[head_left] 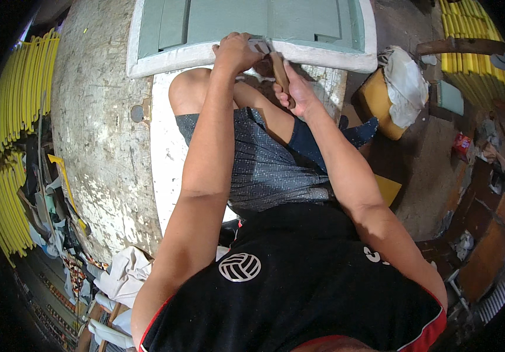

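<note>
A pale green panel [229, 26] with a thick white padded-looking border [173, 63] lies across the top of the view, above my crossed legs. My left hand [236, 54] is bent over the border's near edge with its fingers curled. Beside those fingers is a small grey flat piece [258, 46], partly covered; I cannot tell whether the hand grips it or the edge. My right hand [298, 94] is closed round a brown wooden handle [279, 71], tilted with its upper end against the border near the grey piece. Its working end is too unclear to name the tool.
I sit on a white surface [167, 158] beside a worn, paint-flecked board [102, 141]. Stacks of yellow frames [20, 94] stand left and far right. A yellow block [381, 102] with white cloth [406, 88] sits to the right. Scraps and fabric [126, 273] lie lower left.
</note>
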Tool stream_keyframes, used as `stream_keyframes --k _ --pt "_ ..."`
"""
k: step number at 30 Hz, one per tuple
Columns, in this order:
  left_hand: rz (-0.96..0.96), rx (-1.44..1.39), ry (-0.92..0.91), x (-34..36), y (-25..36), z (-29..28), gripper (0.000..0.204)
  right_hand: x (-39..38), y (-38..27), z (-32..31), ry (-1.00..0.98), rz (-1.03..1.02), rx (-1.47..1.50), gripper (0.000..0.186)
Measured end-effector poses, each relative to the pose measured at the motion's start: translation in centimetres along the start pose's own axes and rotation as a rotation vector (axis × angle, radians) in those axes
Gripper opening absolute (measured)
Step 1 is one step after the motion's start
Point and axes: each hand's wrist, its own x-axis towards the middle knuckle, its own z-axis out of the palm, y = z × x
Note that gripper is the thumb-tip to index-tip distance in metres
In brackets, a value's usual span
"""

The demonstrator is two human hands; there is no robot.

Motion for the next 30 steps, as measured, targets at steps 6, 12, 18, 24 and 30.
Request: stream_keyframes --k 6,12,18,24,30 --pt "-0.023 0.063 0.022 0.3 -0.3 0.7 0.062 -2.0 -3.7 -1.0 0.431 -0.416 -0.135 0.053" --pt "-0.049 0.047 -0.078 0.5 -0.1 -0.3 0.062 -5.3 -3.1 -0.2 0.474 -0.483 -0.987 0.063" --pt "-0.007 -0.019 -0.126 0.4 -1.5 -0.3 0.071 -6.2 -2.3 4.1 0.195 -0.371 -0.772 0.058" --pt "-0.026 0.184 -0.001 -0.8 -0.4 0.0 0.087 -5.8 -3.2 5.0 0.252 -0.321 -0.846 0.057" --pt "-0.023 0.056 -0.008 0.2 -1.3 0.8 0.084 -5.3 -2.9 4.8 0.291 -0.34 -0.789 0.056"
